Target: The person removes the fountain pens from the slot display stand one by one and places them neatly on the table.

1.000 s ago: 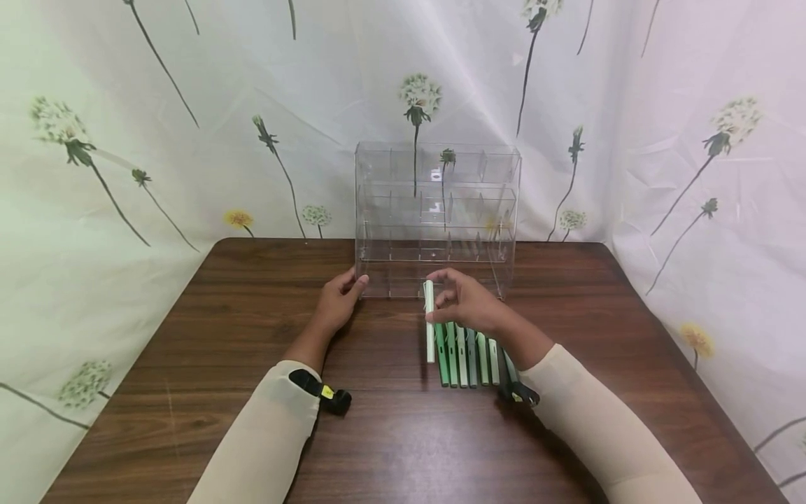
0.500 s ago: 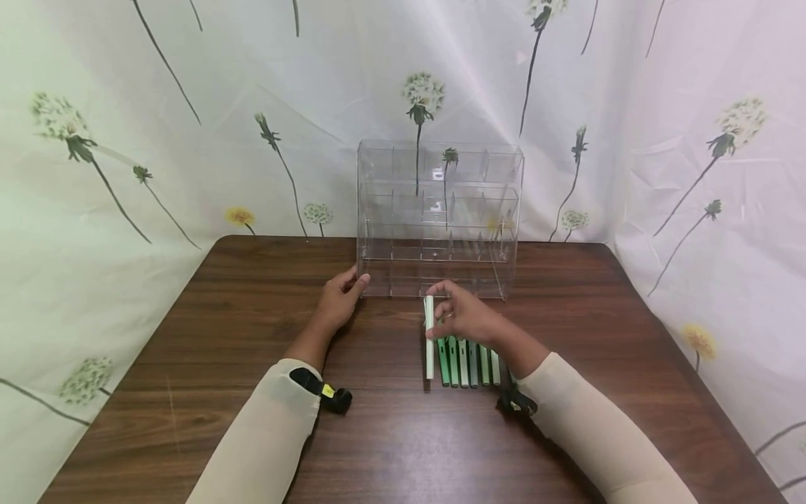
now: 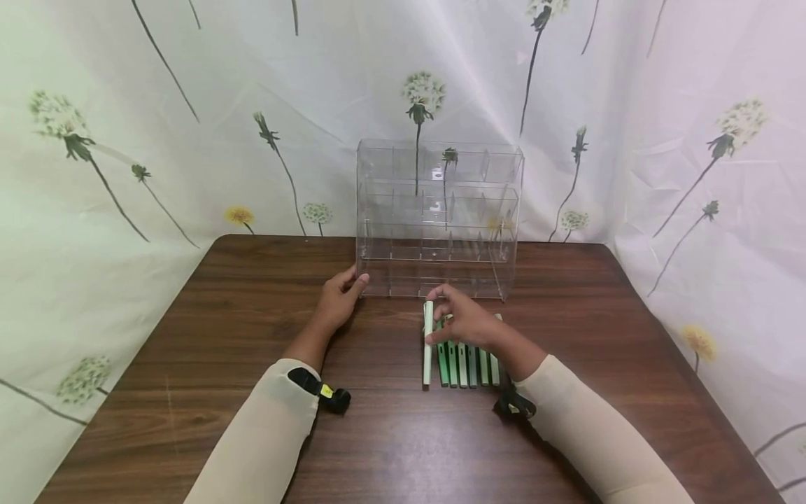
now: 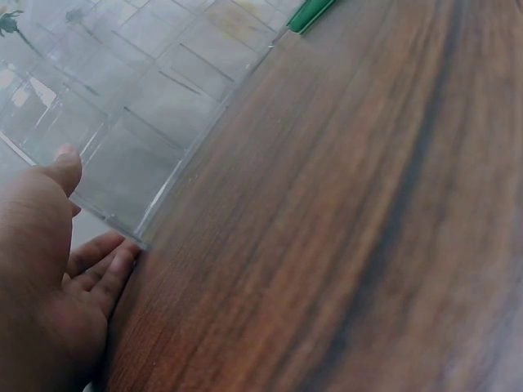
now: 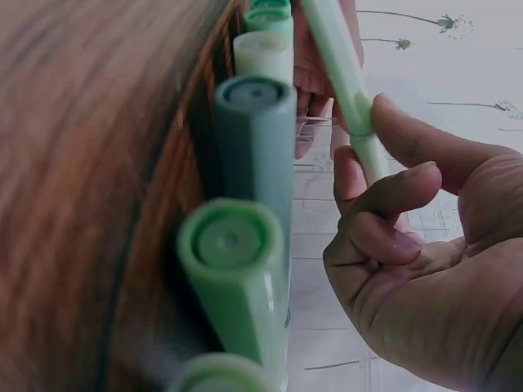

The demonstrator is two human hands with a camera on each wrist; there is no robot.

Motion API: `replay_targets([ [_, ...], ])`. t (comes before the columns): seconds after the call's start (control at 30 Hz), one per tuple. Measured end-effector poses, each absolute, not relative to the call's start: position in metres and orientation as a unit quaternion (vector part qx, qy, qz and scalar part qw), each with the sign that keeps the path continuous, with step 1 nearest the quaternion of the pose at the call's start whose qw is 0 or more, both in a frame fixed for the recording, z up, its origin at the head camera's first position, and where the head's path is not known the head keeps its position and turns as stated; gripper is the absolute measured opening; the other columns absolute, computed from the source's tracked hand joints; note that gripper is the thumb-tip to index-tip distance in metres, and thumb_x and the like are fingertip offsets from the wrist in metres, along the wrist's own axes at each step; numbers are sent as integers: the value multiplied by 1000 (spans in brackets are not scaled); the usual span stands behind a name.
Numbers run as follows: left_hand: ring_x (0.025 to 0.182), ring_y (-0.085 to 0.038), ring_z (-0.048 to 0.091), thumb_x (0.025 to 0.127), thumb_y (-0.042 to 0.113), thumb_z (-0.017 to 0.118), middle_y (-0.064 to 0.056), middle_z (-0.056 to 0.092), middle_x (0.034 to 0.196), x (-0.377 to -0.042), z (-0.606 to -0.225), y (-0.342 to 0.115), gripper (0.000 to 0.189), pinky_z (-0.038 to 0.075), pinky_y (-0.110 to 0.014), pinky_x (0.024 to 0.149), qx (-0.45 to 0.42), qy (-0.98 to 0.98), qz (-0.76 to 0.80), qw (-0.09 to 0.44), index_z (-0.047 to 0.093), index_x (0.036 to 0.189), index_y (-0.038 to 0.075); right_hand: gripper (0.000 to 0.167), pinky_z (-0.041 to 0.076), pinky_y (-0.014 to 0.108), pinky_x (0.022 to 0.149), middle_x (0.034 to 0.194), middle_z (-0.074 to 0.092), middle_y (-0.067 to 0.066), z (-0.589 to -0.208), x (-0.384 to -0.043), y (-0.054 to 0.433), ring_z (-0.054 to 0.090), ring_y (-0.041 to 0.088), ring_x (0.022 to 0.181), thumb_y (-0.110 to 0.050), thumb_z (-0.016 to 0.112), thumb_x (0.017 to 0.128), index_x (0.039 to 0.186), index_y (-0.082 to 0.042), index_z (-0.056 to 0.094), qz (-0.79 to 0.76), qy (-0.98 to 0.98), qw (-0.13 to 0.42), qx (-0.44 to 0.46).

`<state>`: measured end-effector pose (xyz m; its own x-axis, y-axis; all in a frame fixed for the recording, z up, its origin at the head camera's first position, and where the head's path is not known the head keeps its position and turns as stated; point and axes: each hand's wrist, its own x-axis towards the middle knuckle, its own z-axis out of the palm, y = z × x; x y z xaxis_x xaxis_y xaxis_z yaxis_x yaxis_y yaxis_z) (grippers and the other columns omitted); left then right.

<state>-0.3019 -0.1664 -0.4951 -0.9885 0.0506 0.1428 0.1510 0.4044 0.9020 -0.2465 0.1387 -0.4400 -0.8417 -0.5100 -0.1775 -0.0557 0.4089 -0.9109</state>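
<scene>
My right hand [image 3: 462, 318] pinches a pale mint pen [image 3: 428, 357] with a clip between thumb and fingertips, at the left end of a row of pens. In the right wrist view, the pen [image 5: 341, 73] slants past the thumb while the other fingers curl loosely. The neighbouring pens [image 3: 453, 367] lie side by side in greens, pale tones and grey-teal, partly hidden under the hand. My left hand [image 3: 338, 299] holds the lower left side of a clear acrylic organizer [image 3: 437, 241]. In the left wrist view its thumb [image 4: 65, 167] lies on the front, with fingers around the bottom corner.
The organizer has several tiers divided into compartments and stands at the back of the brown wooden table [image 3: 220, 357]. A white curtain [image 3: 302, 84] with dandelion prints hangs behind and beside the table. Straps with small black devices [image 3: 334, 399] sit on both wrists.
My right hand has moved back toward me and lowered the pale pen, so that it now lines up beside the row. The left hand stays at the organizer.
</scene>
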Motion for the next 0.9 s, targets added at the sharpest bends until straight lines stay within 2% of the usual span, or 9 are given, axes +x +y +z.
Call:
replay_targets([
  [0.37,142,-41,61,113,42,61,-24,64,153,-302,-494,-168,62,45,-56,124,-59,-836,-545,42,48,166,13,75,42,29,57,101,58,12,-441,-244,136,44,16,64,3,85,91,151,-1,40,-516,808,221,-179],
  [0.5,142,-40,62,113,44,61,-23,65,152,-301,-494,-168,62,46,-55,123,-57,-838,-541,38,49,166,15,73,46,31,59,111,57,14,-443,-243,135,45,17,66,4,86,90,149,-2,44,-506,818,208,-177],
  [0.67,141,-40,62,113,43,62,-24,64,152,-301,-493,-167,61,47,-56,123,-58,-836,-545,38,49,165,15,68,48,33,66,126,59,16,-444,-244,136,48,18,73,0,91,86,143,-4,54,-477,841,178,-186],
  [0.8,142,-40,62,113,41,61,-24,64,153,-301,-494,-167,60,47,-56,123,-60,-837,-542,42,49,165,13,69,47,34,68,127,63,17,-445,-245,136,52,19,75,-4,94,85,143,-1,57,-452,854,158,-204],
  [0.9,143,-40,61,113,41,61,-24,62,155,-301,-495,-168,60,46,-55,123,-60,-837,-542,43,49,165,12,69,51,37,75,126,66,16,-445,-245,137,59,23,87,-9,97,82,141,-2,62,-426,867,140,-216],
])
